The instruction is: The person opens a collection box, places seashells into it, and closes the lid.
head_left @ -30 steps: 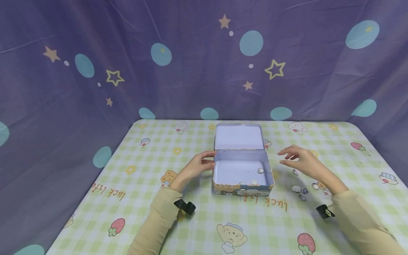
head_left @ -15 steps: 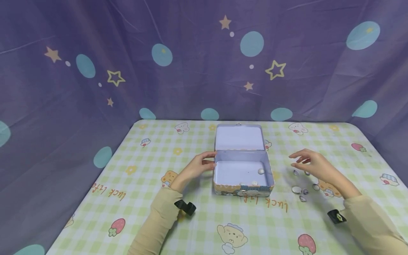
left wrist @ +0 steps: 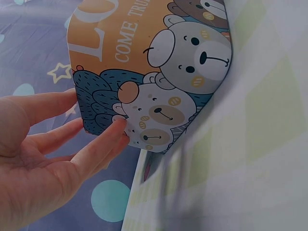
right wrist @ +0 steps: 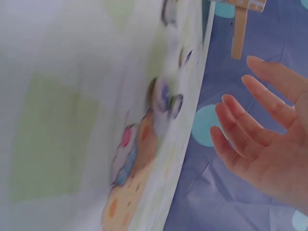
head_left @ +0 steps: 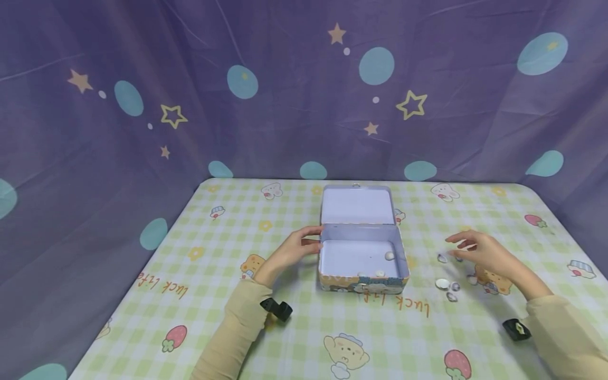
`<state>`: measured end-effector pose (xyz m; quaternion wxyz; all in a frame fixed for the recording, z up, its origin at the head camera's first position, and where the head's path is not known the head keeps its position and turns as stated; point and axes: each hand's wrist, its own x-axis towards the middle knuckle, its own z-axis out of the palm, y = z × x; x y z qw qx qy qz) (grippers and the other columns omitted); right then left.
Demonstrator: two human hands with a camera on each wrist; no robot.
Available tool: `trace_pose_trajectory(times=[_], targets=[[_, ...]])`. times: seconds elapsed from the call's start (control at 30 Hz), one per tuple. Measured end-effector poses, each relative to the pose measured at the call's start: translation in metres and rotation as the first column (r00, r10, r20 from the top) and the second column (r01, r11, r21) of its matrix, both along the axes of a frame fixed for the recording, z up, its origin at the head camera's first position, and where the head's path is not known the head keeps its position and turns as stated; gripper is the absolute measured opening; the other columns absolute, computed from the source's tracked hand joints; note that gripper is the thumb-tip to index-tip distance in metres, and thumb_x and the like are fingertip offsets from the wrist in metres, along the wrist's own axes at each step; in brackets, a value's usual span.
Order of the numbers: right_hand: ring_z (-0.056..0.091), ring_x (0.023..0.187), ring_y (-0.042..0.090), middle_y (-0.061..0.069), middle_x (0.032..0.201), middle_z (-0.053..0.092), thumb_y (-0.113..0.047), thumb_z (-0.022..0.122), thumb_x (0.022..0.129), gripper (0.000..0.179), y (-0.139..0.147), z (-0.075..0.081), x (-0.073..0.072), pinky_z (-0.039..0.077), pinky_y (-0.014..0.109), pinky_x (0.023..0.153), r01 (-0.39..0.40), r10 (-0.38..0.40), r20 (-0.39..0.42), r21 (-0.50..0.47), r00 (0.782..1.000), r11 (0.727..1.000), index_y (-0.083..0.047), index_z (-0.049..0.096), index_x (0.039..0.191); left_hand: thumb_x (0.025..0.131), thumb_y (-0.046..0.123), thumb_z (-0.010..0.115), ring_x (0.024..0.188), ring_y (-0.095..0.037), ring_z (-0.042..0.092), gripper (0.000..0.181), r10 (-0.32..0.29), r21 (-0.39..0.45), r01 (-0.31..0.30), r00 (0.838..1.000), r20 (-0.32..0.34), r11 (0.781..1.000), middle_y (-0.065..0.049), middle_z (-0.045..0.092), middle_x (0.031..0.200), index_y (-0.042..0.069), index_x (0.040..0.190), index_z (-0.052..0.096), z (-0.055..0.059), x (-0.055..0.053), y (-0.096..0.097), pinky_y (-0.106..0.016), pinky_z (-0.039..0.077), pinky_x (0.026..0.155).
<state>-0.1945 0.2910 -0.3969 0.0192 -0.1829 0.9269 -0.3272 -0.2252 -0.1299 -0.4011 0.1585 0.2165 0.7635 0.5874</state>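
Observation:
A lidded tin box (head_left: 363, 284) printed with cartoon bears stands with its lid (head_left: 357, 206) tipped back. Several small pale shells, one of them a round shell (head_left: 389, 256), lie inside it. With its fingertips, my left hand (head_left: 296, 245) touches the box's left side; the left wrist view shows the fingers against the printed wall (left wrist: 144, 86). My right hand (head_left: 484, 253) hovers to the right of the box, fingers spread and loosely bent, nothing in them. Below and beside it several shells lie on the cloth, including a white oval shell (head_left: 442, 284) and a purplish shell (head_left: 452, 297).
A green-and-white checked cloth (head_left: 275, 338) with cartoon prints covers the table. Behind it hangs a purple curtain (head_left: 294, 121) with stars and teal ovals. A black wrist camera (head_left: 277, 310) is strapped to the left sleeve, another camera (head_left: 516, 329) to the right sleeve.
My right hand has drawn away from the box, rightward and slightly nearer, to over the loose shells. The left hand and the box stay put.

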Motion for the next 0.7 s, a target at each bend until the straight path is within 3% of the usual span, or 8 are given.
trace_pose_trajectory(times=[0.27,0.7], targets=[[0.054,0.094,0.038,0.028,0.115,0.049,-0.016,0.06,0.084,0.036,0.01,-0.005,-0.002,0.051,0.024,0.063,0.021,-0.022,0.111,0.004,0.994,1.0,0.005,0.055,0.112,0.086,0.0,0.052,0.112,-0.042,0.044,0.048,-0.001,0.0,0.001,1.0,0.0,1.0,-0.026,0.034,0.133,-0.008,0.13,0.034,-0.002,-0.001,0.0,-0.031,0.049,0.086],[0.053,0.093,0.037,0.027,0.111,0.05,-0.018,0.064,0.081,0.034,0.019,-0.017,-0.005,0.05,0.03,0.064,0.007,-0.009,0.14,0.013,0.99,1.0,0.002,0.059,0.109,0.086,0.0,0.052,0.112,-0.042,0.044,0.048,-0.003,0.008,0.003,1.0,0.006,1.0,-0.025,0.034,0.134,-0.008,0.13,0.035,-0.001,-0.001,-0.001,-0.031,0.049,0.086]])
